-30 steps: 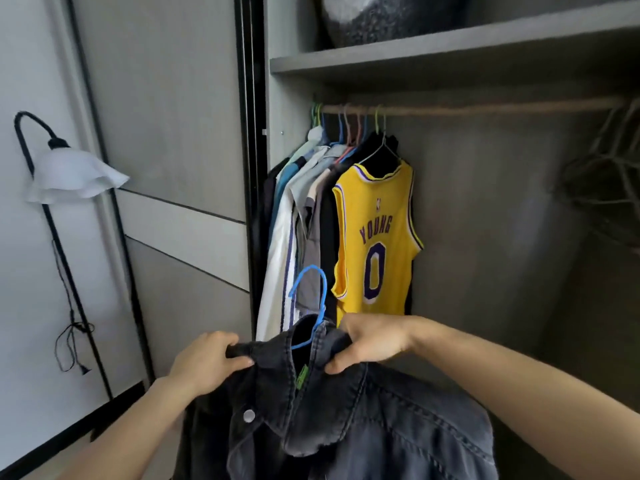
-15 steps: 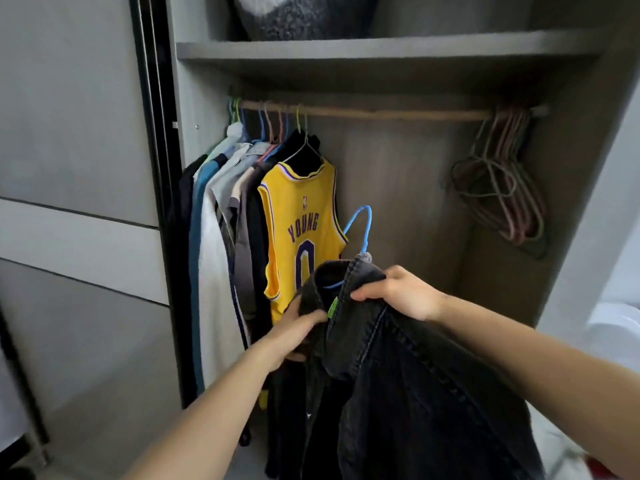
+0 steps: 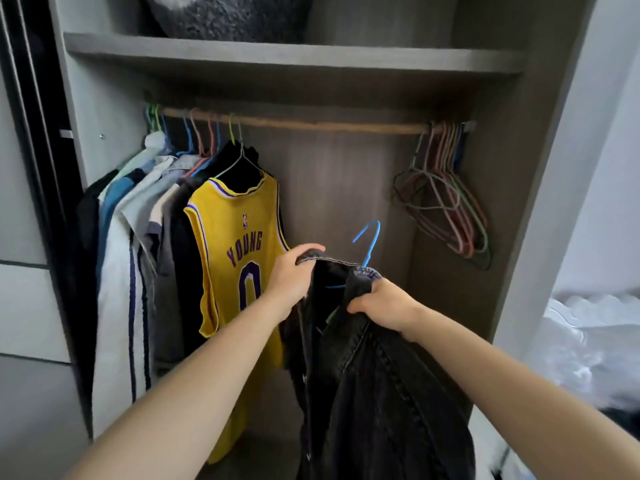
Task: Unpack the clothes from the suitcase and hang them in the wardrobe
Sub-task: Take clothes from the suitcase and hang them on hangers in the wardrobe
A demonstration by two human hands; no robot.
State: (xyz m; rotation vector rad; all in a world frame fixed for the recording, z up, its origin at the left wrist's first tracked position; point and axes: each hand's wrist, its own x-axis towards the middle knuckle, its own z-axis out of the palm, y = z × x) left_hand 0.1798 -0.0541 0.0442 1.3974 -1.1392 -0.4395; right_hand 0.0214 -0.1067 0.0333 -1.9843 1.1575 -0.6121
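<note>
Gripping jacket [image 3: 381, 375] collar, left hand [image 3: 294, 273] & right hand [image 3: 385, 303] clamped on it, so blue hanger [image 3: 369, 241] hook points up twd rod [image 3: 311, 125], right of jersey [image 3: 225, 271].

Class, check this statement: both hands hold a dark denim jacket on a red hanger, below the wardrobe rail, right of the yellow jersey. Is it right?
No. The hanger is blue, not red; the head view shows it. Otherwise correct: the left hand and right hand hold the dark denim jacket below the rail, right of the yellow jersey.
</note>
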